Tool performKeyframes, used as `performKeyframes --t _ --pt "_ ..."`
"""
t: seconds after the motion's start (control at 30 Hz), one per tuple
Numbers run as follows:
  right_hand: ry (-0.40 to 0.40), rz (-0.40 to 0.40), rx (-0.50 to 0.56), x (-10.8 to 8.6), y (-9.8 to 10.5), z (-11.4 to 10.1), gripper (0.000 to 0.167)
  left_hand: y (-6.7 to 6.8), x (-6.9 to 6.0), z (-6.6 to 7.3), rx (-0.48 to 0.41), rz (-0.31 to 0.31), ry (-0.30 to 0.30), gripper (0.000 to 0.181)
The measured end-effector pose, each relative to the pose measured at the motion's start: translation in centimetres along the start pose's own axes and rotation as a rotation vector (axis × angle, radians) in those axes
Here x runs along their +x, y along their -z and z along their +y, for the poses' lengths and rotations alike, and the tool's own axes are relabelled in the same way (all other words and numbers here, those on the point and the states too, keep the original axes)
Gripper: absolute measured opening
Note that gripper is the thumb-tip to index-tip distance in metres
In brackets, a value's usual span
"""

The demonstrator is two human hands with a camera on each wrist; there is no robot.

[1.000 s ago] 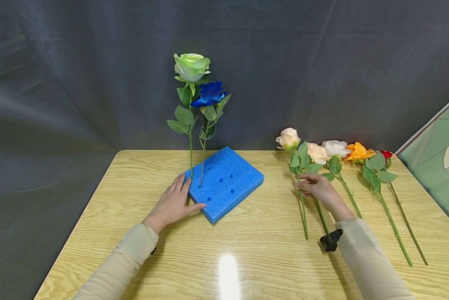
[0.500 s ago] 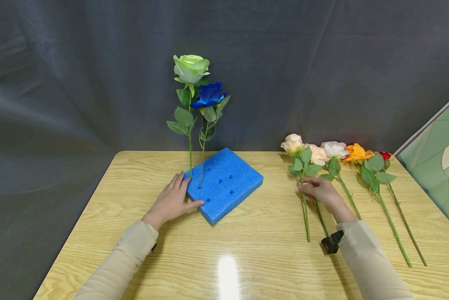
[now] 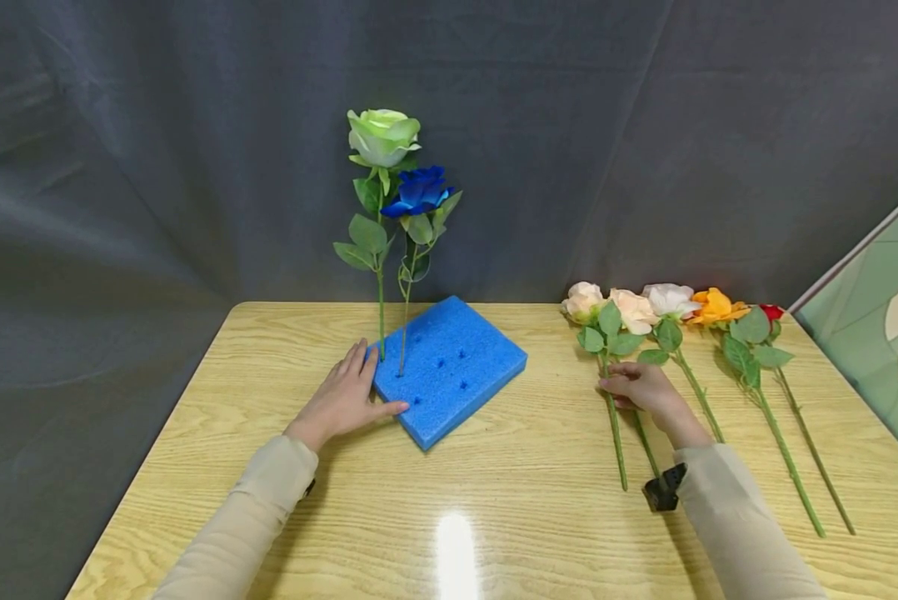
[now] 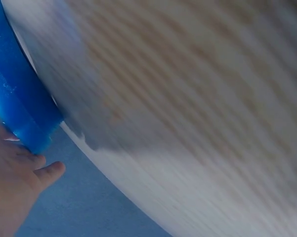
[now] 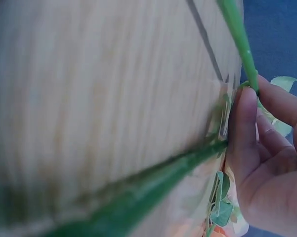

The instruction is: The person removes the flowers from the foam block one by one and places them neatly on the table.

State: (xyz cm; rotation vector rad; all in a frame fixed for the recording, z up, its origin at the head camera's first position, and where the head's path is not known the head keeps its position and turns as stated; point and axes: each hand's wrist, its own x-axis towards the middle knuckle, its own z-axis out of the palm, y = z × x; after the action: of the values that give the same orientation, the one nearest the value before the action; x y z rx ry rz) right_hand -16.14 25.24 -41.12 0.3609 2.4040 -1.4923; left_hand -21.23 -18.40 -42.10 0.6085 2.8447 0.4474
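My left hand (image 3: 344, 398) rests with spread fingers on the left edge of the blue foam block (image 3: 456, 375); the left wrist view shows the hand (image 4: 20, 173) against the foam (image 4: 24, 98). A green rose (image 3: 383, 137) and a blue rose (image 3: 419, 192) stand upright in the foam. At the right, my right hand (image 3: 647, 393) pinches the stem of the leftmost peach rose (image 3: 584, 302), whose bloom is low by the table's back edge. In the right wrist view thumb and forefinger of the hand (image 5: 272, 153) pinch a green stem (image 5: 239, 39).
Beside the right hand lie a second peach rose (image 3: 633, 311), a white rose (image 3: 671, 300), an orange rose (image 3: 715, 307) and a red rose (image 3: 771, 313), stems toward me. Several small holes show in the foam. A dark curtain (image 3: 509, 150) hangs behind the wooden table (image 3: 374, 517).
The leftmost peach rose has come down toward the table and slightly right, with my right hand still pinching its stem. My left hand has stayed nearly still on the foam.
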Motion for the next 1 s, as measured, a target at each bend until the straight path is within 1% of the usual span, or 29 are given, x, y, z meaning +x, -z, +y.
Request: performKeyframes --t 0.27,0.5,0.63,0.73,0.9,1.0 --pt "-0.002 0.01 -0.058 -0.1 -0.1 0.0 0.055 0.0 0.3 -0.2 -0.006 -0.029 -0.008 0.116" --pt "-0.007 0.012 -0.087 0.0 -0.1 -0.2 0.05 0.2 0.3 -0.1 -0.016 -0.028 -0.02 0.115" --pt "0.012 0.015 -0.101 0.0 0.2 -0.3 0.047 0.2 0.4 0.0 -0.025 -0.03 -0.022 0.116" --pt "0.042 0.037 -0.107 0.1 0.4 -0.3 0.046 0.3 0.4 -0.1 -0.034 -0.03 -0.024 0.116" --pt "0.094 0.077 -0.077 0.2 0.4 -0.9 0.045 0.3 0.2 -0.3 -0.027 -0.023 -0.032 0.116" --pt "0.111 0.077 -0.053 0.0 0.1 -1.8 0.045 0.3 0.1 -0.4 -0.022 -0.021 -0.041 0.116"
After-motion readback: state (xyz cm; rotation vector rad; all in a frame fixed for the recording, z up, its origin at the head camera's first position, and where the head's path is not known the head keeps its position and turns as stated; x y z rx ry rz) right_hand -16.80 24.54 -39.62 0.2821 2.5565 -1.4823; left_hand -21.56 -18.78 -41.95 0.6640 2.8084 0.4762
